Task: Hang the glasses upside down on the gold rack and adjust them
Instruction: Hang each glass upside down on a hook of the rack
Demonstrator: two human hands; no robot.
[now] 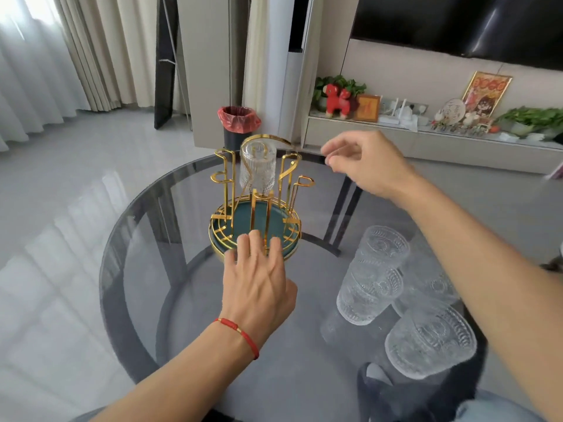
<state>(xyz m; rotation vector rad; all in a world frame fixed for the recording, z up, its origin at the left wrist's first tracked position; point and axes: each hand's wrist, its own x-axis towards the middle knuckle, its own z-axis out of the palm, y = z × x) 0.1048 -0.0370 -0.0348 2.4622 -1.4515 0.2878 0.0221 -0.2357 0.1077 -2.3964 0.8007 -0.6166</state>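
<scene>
The gold rack [227, 175] stands on a round teal tray [262, 213] near the middle of the glass table. One ribbed clear glass [257, 167] hangs upside down on a far peg. My left hand [257, 278], a red string on its wrist, rests with spread fingers on the tray's near rim. To the right of the rack, my right hand [365, 161] hovers with fingers loosely curled and nothing in it. Three embossed glasses lie clustered at the right: a stacked pair [371, 275], another behind [426, 284], one nearest [429, 339].
The round smoked-glass table [146, 269] has a dark rim and dark legs beneath. A bin with a red liner [239, 123] stands on the floor behind the rack. A low shelf with ornaments [426, 123] runs along the far wall.
</scene>
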